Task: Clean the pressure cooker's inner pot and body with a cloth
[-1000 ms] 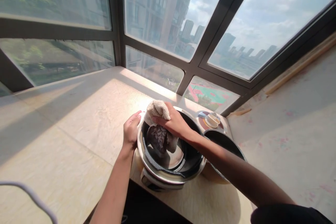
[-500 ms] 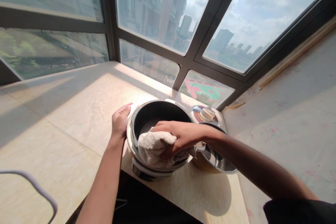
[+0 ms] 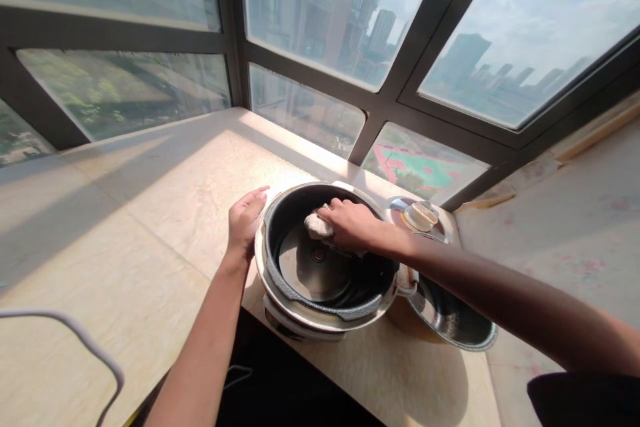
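I have my right hand (image 3: 350, 221) curled firmly around a bunched cloth (image 3: 319, 225), the fingers folded over it with little gap. The cloth sits inside the cooker (image 3: 313, 305), just right of the frame's centre. Its pale end pokes out past the fingers toward the left; the long axis seems to run down to the right, roughly in line with my forearm, though the hand hides most of it.

The cooker stands upright, mouth facing up; being round, it shows no clear long axis. My left hand (image 3: 245, 220) lies against its left side, fingers pointing to the upper right; I cannot tell how tightly they grip.

Right of the cooker, partly behind my forearm, is a pot (image 3: 453, 310), with a knobbed lid (image 3: 420, 217) above it in the frame. A cord (image 3: 75, 323) curves across the counter (image 3: 150, 227) at lower left. Windows (image 3: 320, 7) fill the top.
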The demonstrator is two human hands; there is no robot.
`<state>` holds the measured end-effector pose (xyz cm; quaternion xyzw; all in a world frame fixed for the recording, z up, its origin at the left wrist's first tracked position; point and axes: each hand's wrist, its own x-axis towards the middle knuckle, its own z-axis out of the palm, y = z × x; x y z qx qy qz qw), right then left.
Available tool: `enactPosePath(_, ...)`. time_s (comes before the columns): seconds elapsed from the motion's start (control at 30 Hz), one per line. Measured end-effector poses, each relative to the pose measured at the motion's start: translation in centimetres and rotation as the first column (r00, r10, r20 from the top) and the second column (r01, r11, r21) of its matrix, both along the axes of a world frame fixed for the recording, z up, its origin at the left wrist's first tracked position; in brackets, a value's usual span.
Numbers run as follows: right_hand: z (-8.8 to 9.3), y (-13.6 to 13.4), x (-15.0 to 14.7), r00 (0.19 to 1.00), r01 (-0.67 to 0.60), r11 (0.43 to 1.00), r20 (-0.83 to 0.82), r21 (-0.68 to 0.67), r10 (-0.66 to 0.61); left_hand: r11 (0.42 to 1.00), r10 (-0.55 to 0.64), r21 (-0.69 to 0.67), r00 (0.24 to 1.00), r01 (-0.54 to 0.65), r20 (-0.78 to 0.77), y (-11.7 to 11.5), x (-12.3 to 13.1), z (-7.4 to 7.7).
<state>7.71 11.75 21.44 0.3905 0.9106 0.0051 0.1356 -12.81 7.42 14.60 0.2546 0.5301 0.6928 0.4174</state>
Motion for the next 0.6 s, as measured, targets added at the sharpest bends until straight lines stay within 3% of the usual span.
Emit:
enactPosePath(0.13, -2.6, 0.6, -2.4, 0.989, 0.121, 0.991, -0.079, -0.048, -0.125, 0.999, 0.035, -0.006, 0.999, -0.035, -0.003, 0.1, 0.2, 0.0)
enactPosePath(0.33, -2.9, -1.2, -5.0, 0.977, -0.128, 0.97, -0.195, -0.207, 0.087, 1.0, 0.02, -0.006, 0.999, -0.02, 0.046, 0.1, 0.4, 0.1)
enactPosePath(0.4, -2.5, -2.1, -5.0, 0.951, -0.266, 0.93, -0.23, -0.255, 0.208, 1.0, 0.017, -0.006, 0.999, -0.017, 0.041, 0.1, 0.4, 0.2)
enactPosePath(0.5, -1.6, -3.2, -4.3, 0.889, -0.448, 0.822, -0.274, -0.351, 0.367, 1.0, 0.013, -0.001, 0.999, -0.013, 0.034, 0.0, 0.4, 0.2)
enactPosePath(0.6, -0.6, -3.6, -3.2, 0.883, -0.468, 0.751, -0.235, -0.465, 0.405, 1.0, 0.024, 0.001, 0.999, -0.024, 0.033, 0.0, 0.4, 0.2)
